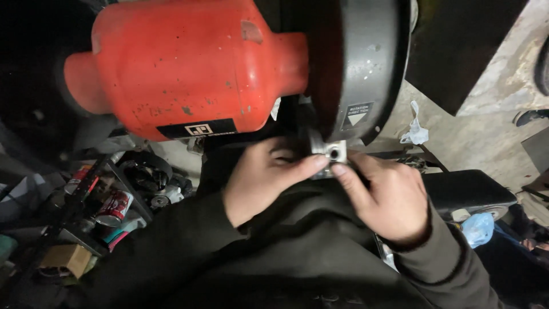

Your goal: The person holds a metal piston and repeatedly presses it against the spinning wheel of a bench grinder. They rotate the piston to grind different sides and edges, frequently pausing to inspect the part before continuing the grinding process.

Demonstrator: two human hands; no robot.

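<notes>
Seen from above in a dim, cluttered workshop. At far left, a wire shelf (68, 220) crowded with red-and-white spray cans (114, 208), a cardboard box (67, 258) and dark round parts, partly lost in shadow. Above, filling the upper frame, a bench grinder: red motor housing (189, 63), paint chipped and scuffed, joined on the right to a dark grey wheel guard (366, 63) bearing a small arrow label. Directly below the guard's lower edge, a small square metal block (334, 151) with a round hole in its face, pinched between both hands and sitting close against the guard, contact there too dark to tell. Left hand (266, 174) coming up from a dark sleeve, fingers curled narrow, fingertip pressed to the block's left side. Right hand (389, 197) meeting it from the other side, thumb and forefinger closed on the block's lower right edge, remaining fingers folded back toward the palm. Both forearms wrapped in a dark hooded garment filling the lower middle of the frame. Further right, a crumpled white plastic bag (415, 131) lying on the pale concrete floor (492, 86), a black padded seat (466, 189) just below it, and a light blue bag (477, 228) near the seat's lower corner.
</notes>
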